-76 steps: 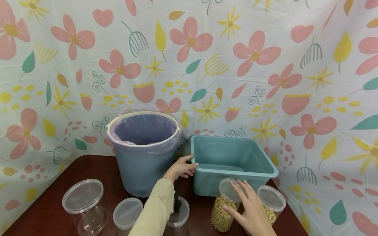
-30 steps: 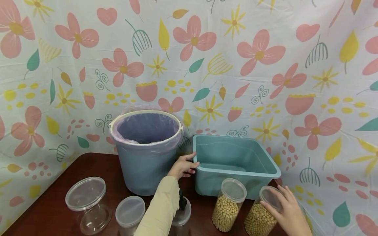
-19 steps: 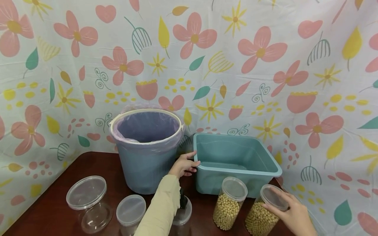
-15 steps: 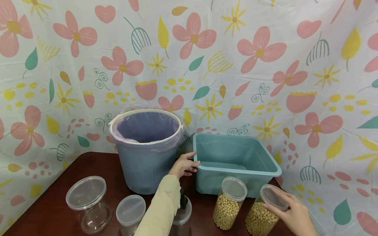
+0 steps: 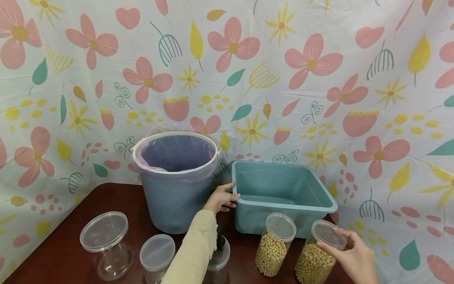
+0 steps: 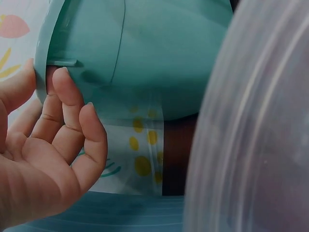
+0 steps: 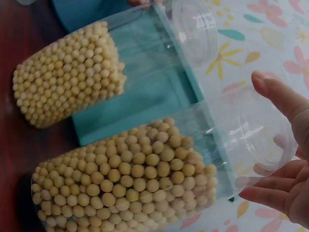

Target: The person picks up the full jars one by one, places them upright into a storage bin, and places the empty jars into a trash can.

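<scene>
My left hand (image 5: 220, 199) pinches the left rim of a teal plastic basin (image 5: 248, 221). In the left wrist view the thumb of this hand (image 6: 48, 164) lies on the outer side of the rim and some fingertips tuck beneath it. At the right, my right hand (image 5: 356, 256) grips the lidded top of a clear jar of soybeans (image 5: 313, 264), thumb on one side and fingers on the other. That jar (image 7: 130, 179) stands on the table, about half full or more. A second, similar jar of soybeans (image 5: 271, 256) stands just left of it, before the basin.
A blue bucket (image 5: 173, 205) with a purple liner stands left of the basin. Lidded clear jars without visible contents, one large (image 5: 106, 240) and two smaller, one of them a jar (image 5: 157, 252) beside my left sleeve (image 5: 195, 244), stand in front. A floral curtain (image 5: 248, 79) hangs behind.
My right hand has moved right, from over the left soybean jar to the right one, and its fingers have closed round that jar's top. The left hand stays at the basin's rim.
</scene>
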`<state>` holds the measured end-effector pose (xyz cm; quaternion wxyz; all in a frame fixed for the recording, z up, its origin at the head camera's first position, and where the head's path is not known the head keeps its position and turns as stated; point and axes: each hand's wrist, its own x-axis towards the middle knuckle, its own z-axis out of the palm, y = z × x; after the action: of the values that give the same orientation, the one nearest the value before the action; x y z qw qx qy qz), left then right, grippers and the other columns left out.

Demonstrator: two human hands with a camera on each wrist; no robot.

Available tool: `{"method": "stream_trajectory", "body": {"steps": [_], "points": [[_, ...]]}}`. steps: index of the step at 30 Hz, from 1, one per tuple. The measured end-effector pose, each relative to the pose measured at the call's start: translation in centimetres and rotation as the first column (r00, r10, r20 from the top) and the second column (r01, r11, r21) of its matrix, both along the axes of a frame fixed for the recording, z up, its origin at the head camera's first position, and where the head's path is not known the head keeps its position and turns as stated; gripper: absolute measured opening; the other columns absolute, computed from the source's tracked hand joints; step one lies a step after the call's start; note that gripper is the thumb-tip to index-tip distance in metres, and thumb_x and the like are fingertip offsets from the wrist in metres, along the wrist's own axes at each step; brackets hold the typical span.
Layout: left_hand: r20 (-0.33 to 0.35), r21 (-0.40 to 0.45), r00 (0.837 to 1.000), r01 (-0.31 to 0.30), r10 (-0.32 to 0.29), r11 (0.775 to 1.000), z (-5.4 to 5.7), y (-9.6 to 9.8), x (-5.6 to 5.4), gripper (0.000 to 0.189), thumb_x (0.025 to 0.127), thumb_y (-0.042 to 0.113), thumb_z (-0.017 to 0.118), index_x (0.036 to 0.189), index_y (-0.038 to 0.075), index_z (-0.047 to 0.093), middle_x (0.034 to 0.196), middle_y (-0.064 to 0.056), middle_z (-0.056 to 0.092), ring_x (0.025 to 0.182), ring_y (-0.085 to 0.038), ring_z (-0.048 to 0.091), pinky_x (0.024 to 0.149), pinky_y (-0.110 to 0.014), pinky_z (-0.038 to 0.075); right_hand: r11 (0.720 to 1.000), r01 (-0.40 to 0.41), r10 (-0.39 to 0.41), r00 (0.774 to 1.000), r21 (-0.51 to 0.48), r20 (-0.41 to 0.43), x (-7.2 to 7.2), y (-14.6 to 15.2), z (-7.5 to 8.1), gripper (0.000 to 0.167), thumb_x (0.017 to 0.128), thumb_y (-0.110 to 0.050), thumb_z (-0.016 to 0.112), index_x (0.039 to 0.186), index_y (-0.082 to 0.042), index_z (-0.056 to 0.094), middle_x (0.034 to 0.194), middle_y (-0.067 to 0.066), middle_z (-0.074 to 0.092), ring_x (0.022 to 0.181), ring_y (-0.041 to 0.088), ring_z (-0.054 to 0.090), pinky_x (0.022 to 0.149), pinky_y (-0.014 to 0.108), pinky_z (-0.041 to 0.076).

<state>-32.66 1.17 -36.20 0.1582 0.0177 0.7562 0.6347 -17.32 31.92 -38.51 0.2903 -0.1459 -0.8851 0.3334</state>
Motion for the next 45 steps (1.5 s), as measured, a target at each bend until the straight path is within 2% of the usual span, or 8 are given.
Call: {"method": "stream_trajectory", "body": {"steps": [5, 12, 16, 18, 25, 29, 40, 45], "points": [[-0.003, -0.013, 1.0, -0.007, 0.007, 1.0, -0.1, 0.1, 0.0, 0.058, 0.085, 0.015, 0.062, 0.137, 0.026, 0.039, 0.074, -0.005, 0.06, 0.06, -0.015, 0.059, 0.056, -0.031, 0.044, 0.998, 0.043, -0.047, 0.991, -0.035, -0.129, -0.2, -0.6, 1.1, 0.05, 0.053, -0.024, 0.087, 0.092, -0.006, 0.063, 0.055, -0.001, 0.053, 0.042, 0.009, 0.039, 0.041, 0.018, 0.033], [0.004, -0.008, 1.0, -0.003, 0.003, 1.0, -0.3, 0.2, -0.1, 0.057, 0.085, 0.016, 0.062, 0.136, 0.028, 0.039, 0.08, -0.005, 0.06, 0.072, -0.023, 0.062, 0.063, -0.035, 0.045, 1.0, -0.024, 0.02, 0.942, -0.008, -0.336, -0.7, -1.0, 2.5, 0.045, 0.047, -0.007, 0.088, 0.086, -0.004, 0.066, 0.06, -0.026, 0.051, 0.04, 0.004, 0.037, 0.043, 0.013, 0.032], [0.0, -0.006, 1.0, -0.006, 0.006, 1.0, -0.4, 0.2, 0.0, 0.058, 0.084, 0.017, 0.063, 0.136, 0.028, 0.04, 0.086, -0.005, 0.06, 0.073, -0.024, 0.062, 0.065, -0.037, 0.045, 0.996, -0.078, 0.087, 0.899, 0.038, -0.429, -0.9, -1.0, 3.4, 0.046, 0.044, 0.002, 0.087, 0.085, 0.001, 0.066, 0.055, -0.02, 0.051, 0.039, 0.002, 0.036, 0.042, 0.013, 0.032], [-0.002, -0.007, 1.0, -0.005, 0.005, 1.0, -0.4, 0.2, 0.0, 0.058, 0.084, 0.018, 0.064, 0.136, 0.029, 0.04, 0.09, -0.005, 0.06, 0.073, -0.023, 0.062, 0.065, -0.037, 0.044, 0.996, -0.081, 0.088, 0.89, 0.036, -0.447, -0.9, -1.0, 3.9, 0.046, 0.043, 0.003, 0.086, 0.085, 0.002, 0.066, 0.052, -0.017, 0.05, 0.038, 0.002, 0.036, 0.042, 0.012, 0.031], [-0.003, -0.003, 1.0, -0.009, 0.009, 1.0, -0.3, 0.3, -0.3, 0.057, 0.084, 0.019, 0.064, 0.135, 0.03, 0.041, 0.096, -0.002, 0.058, 0.07, -0.02, 0.06, 0.06, -0.032, 0.041, 0.996, -0.078, 0.05, 0.91, -0.05, -0.411, -1.2, -1.3, 6.4, 0.043, 0.049, -0.001, 0.086, 0.088, -0.002, 0.067, 0.042, -0.005, 0.047, 0.034, 0.004, 0.039, 0.04, 0.014, 0.033], [-0.003, -0.001, 1.0, -0.009, 0.009, 1.0, -0.4, 0.2, -0.4, 0.057, 0.084, 0.018, 0.063, 0.135, 0.03, 0.041, 0.094, -0.002, 0.059, 0.071, -0.02, 0.06, 0.06, -0.032, 0.041, 0.995, -0.095, 0.068, 0.899, -0.042, -0.432, -1.5, -1.6, 7.6, 0.043, 0.05, 0.002, 0.085, 0.09, -0.001, 0.067, 0.042, -0.006, 0.046, 0.034, 0.003, 0.039, 0.039, 0.014, 0.032], [-0.011, 0.01, 1.0, -0.011, 0.011, 1.0, -0.3, -0.1, -0.2, 0.058, 0.084, 0.017, 0.064, 0.135, 0.029, 0.041, 0.094, -0.003, 0.06, 0.075, -0.025, 0.061, 0.06, -0.033, 0.041, 0.975, -0.219, 0.203, 0.809, 0.038, -0.552, -2.5, -1.9, 10.5, 0.043, 0.053, 0.013, 0.079, 0.093, 0.006, 0.066, 0.043, -0.002, 0.045, 0.035, 0.004, 0.038, 0.037, 0.015, 0.029], [-0.008, 0.014, 1.0, -0.013, 0.013, 1.0, -0.5, -0.2, -0.2, 0.058, 0.084, 0.018, 0.064, 0.135, 0.03, 0.041, 0.093, -0.002, 0.06, 0.071, -0.024, 0.061, 0.059, -0.032, 0.04, 0.968, -0.25, 0.222, 0.784, 0.033, -0.58, -2.8, -1.8, 11.9, 0.041, 0.056, 0.013, 0.077, 0.095, 0.008, 0.065, 0.041, -0.001, 0.043, 0.033, 0.005, 0.033, 0.036, 0.016, 0.028]]}}
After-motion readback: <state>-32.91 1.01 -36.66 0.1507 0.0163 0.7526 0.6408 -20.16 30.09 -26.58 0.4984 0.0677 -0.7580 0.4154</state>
